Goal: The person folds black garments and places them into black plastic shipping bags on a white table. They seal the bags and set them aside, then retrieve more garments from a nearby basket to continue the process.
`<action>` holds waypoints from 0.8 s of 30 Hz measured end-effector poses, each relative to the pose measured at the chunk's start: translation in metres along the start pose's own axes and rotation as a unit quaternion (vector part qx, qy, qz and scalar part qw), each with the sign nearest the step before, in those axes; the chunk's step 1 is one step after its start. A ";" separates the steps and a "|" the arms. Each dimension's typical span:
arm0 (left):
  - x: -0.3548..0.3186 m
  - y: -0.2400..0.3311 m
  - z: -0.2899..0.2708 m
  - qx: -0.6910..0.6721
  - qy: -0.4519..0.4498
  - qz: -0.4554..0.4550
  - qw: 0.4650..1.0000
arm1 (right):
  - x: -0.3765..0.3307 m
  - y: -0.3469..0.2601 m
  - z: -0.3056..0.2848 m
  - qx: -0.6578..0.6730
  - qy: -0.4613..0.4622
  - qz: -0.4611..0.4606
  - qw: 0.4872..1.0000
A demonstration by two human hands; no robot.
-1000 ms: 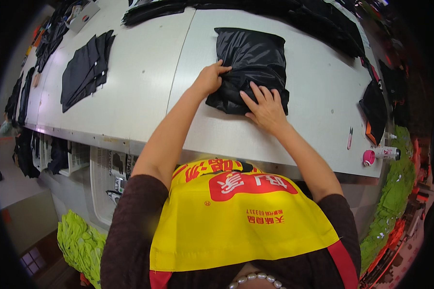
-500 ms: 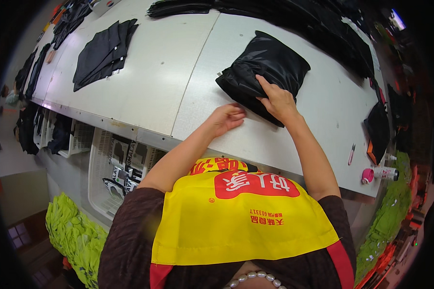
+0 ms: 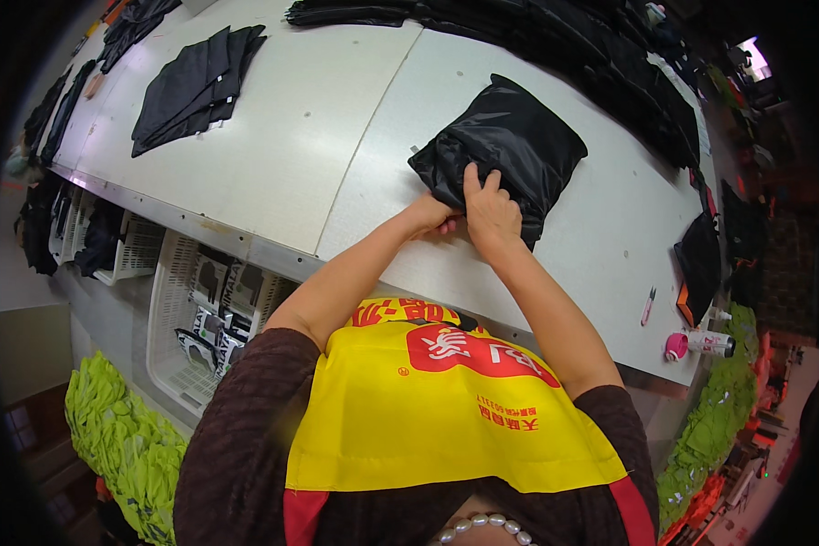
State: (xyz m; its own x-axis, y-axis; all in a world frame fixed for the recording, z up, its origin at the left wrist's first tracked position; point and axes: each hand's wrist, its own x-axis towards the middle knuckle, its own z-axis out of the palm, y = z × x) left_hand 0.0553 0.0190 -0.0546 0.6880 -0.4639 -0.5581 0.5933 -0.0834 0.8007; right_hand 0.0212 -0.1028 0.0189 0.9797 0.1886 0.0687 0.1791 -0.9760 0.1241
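Note:
A folded bundle of shiny black cloth [image 3: 519, 136], perhaps a garment, lies on the pale worktable [image 3: 364, 214] in front of me. A small pale tag shows at its left corner. My left hand [image 3: 430, 217] is at the bundle's near left edge, its fingers curled against the cloth and partly hidden there. Close beside it, my right hand [image 3: 494, 214] rests on the near side, index and middle fingers stretched out and apart on top of the cloth. The right thumb is hidden.
Flat black pieces [image 3: 191, 91] lie at the left, and a long black pile [image 3: 573, 55] runs along the far edge. At the right are a pen [image 3: 647, 307] and a bottle [image 3: 712, 343]. A white basket [image 3: 168, 350] with packets stands below the table's front edge.
My left hand has moved up to the bundle's near edge from the bare table. The right hand has shifted left and nearer, beside it.

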 end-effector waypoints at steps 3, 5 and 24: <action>0.001 -0.003 0.003 0.052 0.033 0.098 0.993 | 0.008 -0.005 0.030 -0.097 0.103 0.004 0.990; 0.000 -0.011 0.006 0.085 0.055 0.155 0.983 | 0.021 0.004 0.031 -0.089 0.138 0.005 0.986; -0.007 -0.016 0.006 0.132 0.036 0.101 0.986 | 0.001 0.016 -0.017 -0.056 -0.028 -0.054 0.997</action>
State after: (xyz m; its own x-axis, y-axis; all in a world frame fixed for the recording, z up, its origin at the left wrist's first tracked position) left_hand 0.0389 0.0185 -0.0624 0.8141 -0.4321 -0.3881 0.3190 -0.2259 0.9205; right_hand 0.0235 -0.1163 0.0375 0.9593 0.2824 -0.0066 0.2758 -0.9313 0.2381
